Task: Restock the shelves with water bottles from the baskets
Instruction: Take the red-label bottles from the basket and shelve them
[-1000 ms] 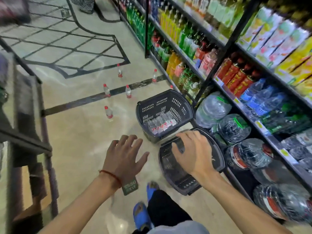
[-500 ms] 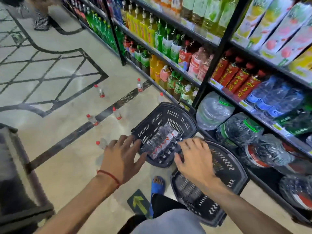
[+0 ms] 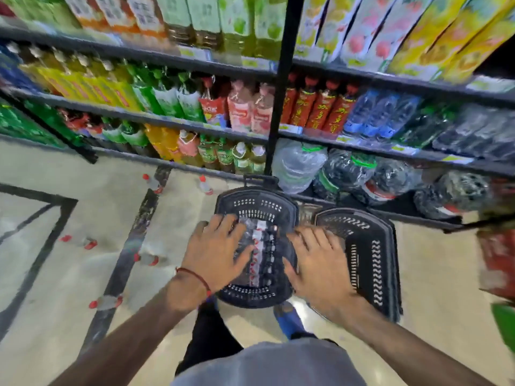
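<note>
Looking down from my head, my left hand [image 3: 220, 254] is spread flat, fingers straight and apart, over the near-left part of the left basket [image 3: 257, 203]. It grasps nothing; the blur hides whether my fingertips touch the load. The water bottles [image 3: 260, 246] lie packed on their sides inside that basket, just right of my left fingers. A red string bracelet [image 3: 195, 275] circles my left wrist.

My right hand [image 3: 320, 264] is also released, fingers fanned out, above the gap where the left basket meets the right basket [image 3: 373, 263], and holds nothing. The two dark baskets sit side by side on the floor, against the bottom of the shelves [image 3: 195, 121].

On the far bottom shelf lie large water jugs [image 3: 298, 162]. To the left, small red-capped bottles [image 3: 146, 259] are scattered across the floor [image 3: 69, 274], well apart from the baskets.
</note>
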The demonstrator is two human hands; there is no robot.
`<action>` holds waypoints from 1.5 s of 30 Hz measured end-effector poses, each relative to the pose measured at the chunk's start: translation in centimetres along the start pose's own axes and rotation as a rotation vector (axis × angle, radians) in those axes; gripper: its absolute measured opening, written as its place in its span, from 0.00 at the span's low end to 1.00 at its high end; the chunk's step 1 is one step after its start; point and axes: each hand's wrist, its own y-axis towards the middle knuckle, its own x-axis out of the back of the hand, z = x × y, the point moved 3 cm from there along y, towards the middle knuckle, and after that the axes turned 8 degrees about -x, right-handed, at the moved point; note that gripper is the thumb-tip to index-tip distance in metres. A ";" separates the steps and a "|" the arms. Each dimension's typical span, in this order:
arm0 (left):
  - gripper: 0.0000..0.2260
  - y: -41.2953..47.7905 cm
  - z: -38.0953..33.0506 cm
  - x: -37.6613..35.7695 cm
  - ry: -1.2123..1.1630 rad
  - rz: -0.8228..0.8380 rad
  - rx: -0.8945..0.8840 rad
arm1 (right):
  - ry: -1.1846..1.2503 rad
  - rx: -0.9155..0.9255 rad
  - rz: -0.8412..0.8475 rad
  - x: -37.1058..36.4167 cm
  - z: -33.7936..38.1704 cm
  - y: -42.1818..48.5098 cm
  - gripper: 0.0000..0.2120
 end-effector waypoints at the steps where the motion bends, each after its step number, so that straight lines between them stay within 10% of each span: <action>1: 0.23 1.0 1.4 0.0 -0.010 0.025 -0.079 | 0.006 -0.092 0.000 0.1 0.9 -0.2 0.23; 25: 0.26 9.3 5.2 -4.5 0.051 0.224 -0.881 | 0.155 -0.868 0.022 -4.0 10.3 -4.1 0.24; 36: 0.24 21.2 6.8 -12.2 0.051 0.305 -1.323 | 0.308 -1.547 -0.056 -12.9 14.0 3.3 0.22; 45: 0.21 24.6 6.9 -24.8 -0.042 0.373 -1.488 | 0.372 -1.631 0.013 -25.8 15.4 7.0 0.18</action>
